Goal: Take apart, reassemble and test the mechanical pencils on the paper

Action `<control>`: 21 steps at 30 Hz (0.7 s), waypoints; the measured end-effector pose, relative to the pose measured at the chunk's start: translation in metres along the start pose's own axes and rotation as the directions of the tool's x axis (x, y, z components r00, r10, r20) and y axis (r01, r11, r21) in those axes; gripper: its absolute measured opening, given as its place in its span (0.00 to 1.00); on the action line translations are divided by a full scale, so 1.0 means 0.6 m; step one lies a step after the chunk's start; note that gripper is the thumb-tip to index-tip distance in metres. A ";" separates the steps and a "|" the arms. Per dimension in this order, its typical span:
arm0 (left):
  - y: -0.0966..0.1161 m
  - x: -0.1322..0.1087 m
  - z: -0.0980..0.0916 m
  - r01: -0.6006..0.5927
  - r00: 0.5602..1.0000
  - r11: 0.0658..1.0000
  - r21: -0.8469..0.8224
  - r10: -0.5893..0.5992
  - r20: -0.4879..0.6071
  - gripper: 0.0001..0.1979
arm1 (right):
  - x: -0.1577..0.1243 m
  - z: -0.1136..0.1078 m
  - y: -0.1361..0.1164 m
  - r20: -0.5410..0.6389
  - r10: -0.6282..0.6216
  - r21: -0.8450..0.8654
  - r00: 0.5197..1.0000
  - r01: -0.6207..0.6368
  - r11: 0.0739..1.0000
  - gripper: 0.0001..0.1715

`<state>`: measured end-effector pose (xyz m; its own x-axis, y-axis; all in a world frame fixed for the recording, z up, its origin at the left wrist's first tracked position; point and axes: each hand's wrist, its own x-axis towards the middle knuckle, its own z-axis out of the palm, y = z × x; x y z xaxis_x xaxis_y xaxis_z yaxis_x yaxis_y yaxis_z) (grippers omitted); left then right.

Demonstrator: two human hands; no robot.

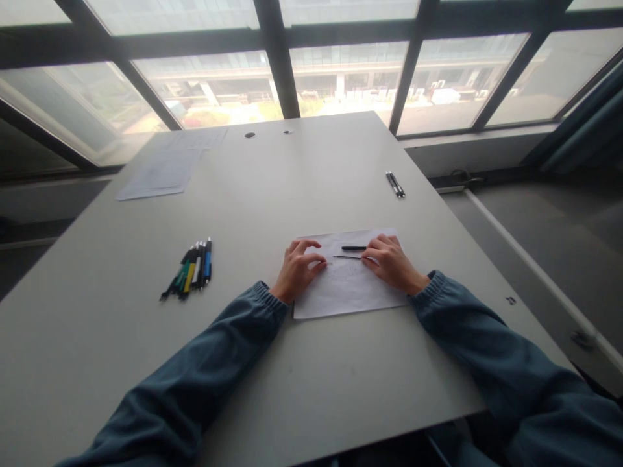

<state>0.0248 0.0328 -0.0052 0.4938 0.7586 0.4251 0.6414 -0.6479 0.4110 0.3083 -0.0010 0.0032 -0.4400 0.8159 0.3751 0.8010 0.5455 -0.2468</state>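
Note:
A sheet of white paper (350, 301) with faint scribbles lies in front of me. Over its left part is my left hand (298, 267), thumb and forefinger pinched together at a tiny pale piece too small to name. My right hand (392, 263) rests over the sheet's right part, its fingers closed on the end of a thin pen refill (346, 257) whose tip points left. Just above the refill, a black pen barrel (353, 248) lies on the paper, its right end hidden by the right hand's fingers.
To the left lies a bunch of several pens (191, 269) in black, green, yellow, white and blue. Two dark pens (395, 185) sit near the table's right edge. Printed sheets (163, 170) lie at the far left. A small dark bit (510, 300) is by the right edge.

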 end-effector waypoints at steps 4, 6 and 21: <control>-0.001 0.002 0.000 -0.018 0.997 1.000 -0.018 0.017 -0.073 0.03 | 0.001 0.002 0.000 -0.006 0.000 -0.011 1.000 0.000 1.000 0.07; 0.000 0.002 0.000 -0.017 0.993 0.999 -0.030 0.013 -0.117 0.04 | 0.001 0.004 0.001 -0.034 0.001 -0.003 0.999 -0.001 1.000 0.07; 0.002 0.003 0.001 -0.056 0.981 0.997 -0.055 0.045 -0.189 0.03 | 0.000 0.003 -0.001 -0.115 -0.050 0.029 0.992 0.053 0.998 0.08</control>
<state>0.0267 0.0332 -0.0043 0.4023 0.7021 0.5876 0.5793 -0.6922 0.4305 0.3068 -0.0010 0.0016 -0.4297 0.7604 0.4870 0.7645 0.5934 -0.2520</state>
